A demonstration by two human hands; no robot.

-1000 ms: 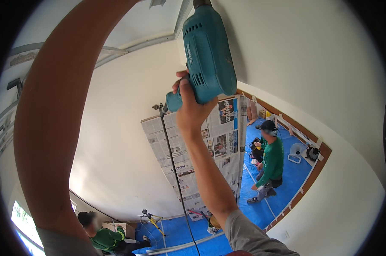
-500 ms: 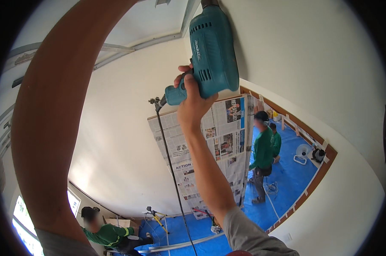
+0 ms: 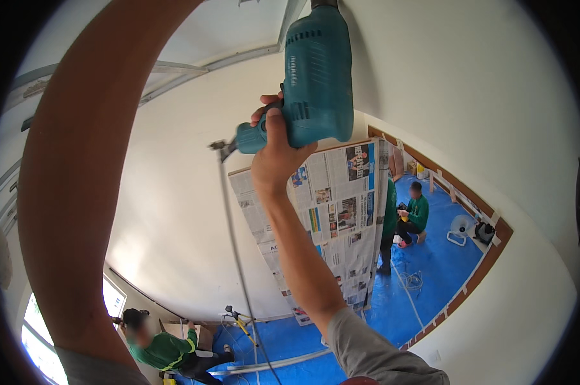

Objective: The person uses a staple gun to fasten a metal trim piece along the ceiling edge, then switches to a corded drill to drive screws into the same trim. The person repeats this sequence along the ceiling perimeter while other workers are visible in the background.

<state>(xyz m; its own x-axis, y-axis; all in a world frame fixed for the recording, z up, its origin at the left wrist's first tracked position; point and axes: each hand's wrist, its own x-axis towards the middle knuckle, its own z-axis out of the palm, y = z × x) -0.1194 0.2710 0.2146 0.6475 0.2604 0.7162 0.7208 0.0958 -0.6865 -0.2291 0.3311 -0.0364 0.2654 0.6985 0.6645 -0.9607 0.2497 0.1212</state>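
up high, close beside the pale right-hand wall (image 3: 444,90), the teal drill (image 3: 319,80) stood nearly upright, its front end running out past the top edge, so i could not tell what it met. my right hand (image 3: 276,151) was wrapped about its handle (image 3: 250,137), fingers curled closed; whether the trigger was pressed, i could not tell. my left arm (image 3: 85,160) reached up too, but the left hand was out of view, its hold unknown.

as i judged it, the step in hand was overhead work with the drill, and the next move called for a firm wrist, a steady line and the cord (image 3: 224,184) kept free where it dropped from the handle.

beyond stood a newspaper-covered panel (image 3: 328,199). farther out, blue sheeting (image 3: 447,276) covered the floor; one co-worker in green (image 3: 418,208) was low down past the panel, another (image 3: 390,212) half hidden by its edge, a third (image 3: 165,350) at lower left near a yellow-legged stand (image 3: 242,325).
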